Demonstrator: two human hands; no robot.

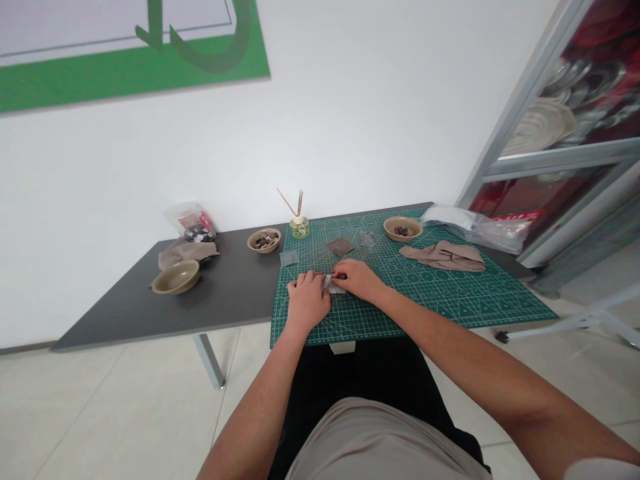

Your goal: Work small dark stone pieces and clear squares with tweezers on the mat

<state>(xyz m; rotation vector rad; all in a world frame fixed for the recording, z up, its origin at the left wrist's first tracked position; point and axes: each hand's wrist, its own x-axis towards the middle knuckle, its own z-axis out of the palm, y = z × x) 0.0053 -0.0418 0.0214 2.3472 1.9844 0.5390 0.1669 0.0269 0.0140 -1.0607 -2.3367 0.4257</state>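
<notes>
Low over the front of the green cutting mat (380,313), both my hands meet at a small, pale, see-through plastic bag (327,283). My left hand (307,300) is closed on the bag's left side, fingers bent over it. From the right, my right hand (357,279) pinches at the bag's other edge; a small dark thing shows by its fingertips, too small to name. Just beyond the hands lie a flat clear bag (289,258), a brown square piece (341,247) and another clear bag (367,239).
A bowl of mixed small pieces (264,241) stands left of the mat; a bowl with dark pieces (403,230) stands at back right. A beige cloth (445,256) lies on the mat. Further out are a reed diffuser (300,227), a tan bowl (176,278) and plastic packaging (475,227).
</notes>
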